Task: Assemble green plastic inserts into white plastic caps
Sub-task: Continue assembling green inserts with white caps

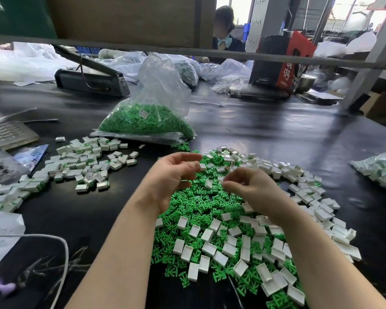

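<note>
A big heap of loose green inserts (210, 204) mixed with white caps (232, 244) lies on the black table in front of me. My left hand (174, 175) hovers over the heap's left side with curled fingers. A white cap (202, 167) sits right at its fingertips; I cannot tell whether it is held. My right hand (252, 188) is beside it, thumb and forefinger pinching a small white cap (220, 179). Another white cap (208, 183) stands tilted between the two hands.
A pile of caps with green showing (80, 166) lies to the left. A clear bag of green inserts (147, 121) stands behind the heap, and another bag (383, 168) lies at the right edge. A black sealer (91, 79), a white cord (62, 253) and a person opposite are in view.
</note>
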A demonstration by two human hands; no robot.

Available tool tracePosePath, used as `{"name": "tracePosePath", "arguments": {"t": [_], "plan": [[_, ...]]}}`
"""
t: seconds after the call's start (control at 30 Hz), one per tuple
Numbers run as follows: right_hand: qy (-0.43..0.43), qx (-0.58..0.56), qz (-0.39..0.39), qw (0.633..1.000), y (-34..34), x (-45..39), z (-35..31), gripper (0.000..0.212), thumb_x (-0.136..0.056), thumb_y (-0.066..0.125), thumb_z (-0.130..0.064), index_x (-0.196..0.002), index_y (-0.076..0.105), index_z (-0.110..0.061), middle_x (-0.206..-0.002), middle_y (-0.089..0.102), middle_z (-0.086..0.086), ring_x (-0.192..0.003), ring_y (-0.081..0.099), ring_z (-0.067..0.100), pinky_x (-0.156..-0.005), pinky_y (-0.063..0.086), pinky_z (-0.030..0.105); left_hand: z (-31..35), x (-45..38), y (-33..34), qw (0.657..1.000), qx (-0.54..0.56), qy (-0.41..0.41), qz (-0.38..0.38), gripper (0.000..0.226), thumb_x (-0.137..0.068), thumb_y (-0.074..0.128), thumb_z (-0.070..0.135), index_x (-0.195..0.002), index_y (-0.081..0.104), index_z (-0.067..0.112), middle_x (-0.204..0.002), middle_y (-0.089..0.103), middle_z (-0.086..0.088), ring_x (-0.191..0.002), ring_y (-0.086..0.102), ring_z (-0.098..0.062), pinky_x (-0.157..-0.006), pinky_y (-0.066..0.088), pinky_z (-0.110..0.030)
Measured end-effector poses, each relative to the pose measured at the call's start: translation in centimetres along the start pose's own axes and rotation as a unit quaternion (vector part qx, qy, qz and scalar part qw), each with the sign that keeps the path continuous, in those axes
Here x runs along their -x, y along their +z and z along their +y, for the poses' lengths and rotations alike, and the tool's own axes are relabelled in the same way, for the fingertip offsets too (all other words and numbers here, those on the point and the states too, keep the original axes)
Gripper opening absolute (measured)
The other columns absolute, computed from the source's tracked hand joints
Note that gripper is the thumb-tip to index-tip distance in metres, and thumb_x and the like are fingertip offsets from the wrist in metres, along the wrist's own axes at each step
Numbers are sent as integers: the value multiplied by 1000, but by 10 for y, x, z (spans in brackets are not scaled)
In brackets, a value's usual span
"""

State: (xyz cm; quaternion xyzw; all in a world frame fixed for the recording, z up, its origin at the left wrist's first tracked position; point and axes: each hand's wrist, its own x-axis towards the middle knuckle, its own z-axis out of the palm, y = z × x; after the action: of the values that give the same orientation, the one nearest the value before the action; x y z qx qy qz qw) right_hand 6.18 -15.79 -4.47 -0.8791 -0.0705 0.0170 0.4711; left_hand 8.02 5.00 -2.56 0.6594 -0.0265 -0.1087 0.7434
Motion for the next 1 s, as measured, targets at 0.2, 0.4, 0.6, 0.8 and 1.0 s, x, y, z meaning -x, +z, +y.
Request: {"name": "tracePosePath", "arguments": {"t": [0.2,0.4,0.6,0.8,1.0], "plan": [[-23,-284,-26,958,-2,1,-8,22,-72,75,-33,-91,74,-22,-82,67,0,-77,50,19,-71,41,31,-2,3,15,991,-78,65,-87,30,-68,81,17,-97,76,22,-80,66,2,-69,59,-6,-62,48,-17],[-33,-304,-13,952,3,-1,-11,29,-76,73,-18,-99,60,-5,-77,64,3,-70,51,14,-62,40,23,-4,1,19,989,-76,113,-58,11,-75,80,10,-81,74,17,-74,69,0,-59,57,-2,-56,45,-14],[-72,148,-50,985,16,-4,-7,19,-89,70,-28,-108,71,-30,-105,67,-17,-91,58,-8,-89,47,23,-6,-4,11,992,-44,114,21,14,-81,75,11,-92,66,8,-93,73,-20,-82,68,-22,-76,55,-34],[-84,268,-75,957,32,-5,-11,25,-88,69,-36,-113,68,-39,-105,52,-14,-105,47,7,-97,42,31,-6,-5,7,993,-9,105,55,18,-84,73,9,-100,65,3,-89,74,-14,-77,71,-17,-71,57,-26],[-108,293,-49,949,34,-5,-11,15,-87,70,-37,-101,71,-36,-103,58,-13,-99,50,7,-88,40,26,-7,-5,9,994,-4,98,54,19,-83,73,9,-100,67,4,-83,74,-7,-77,72,-16,-73,57,-28]]}}
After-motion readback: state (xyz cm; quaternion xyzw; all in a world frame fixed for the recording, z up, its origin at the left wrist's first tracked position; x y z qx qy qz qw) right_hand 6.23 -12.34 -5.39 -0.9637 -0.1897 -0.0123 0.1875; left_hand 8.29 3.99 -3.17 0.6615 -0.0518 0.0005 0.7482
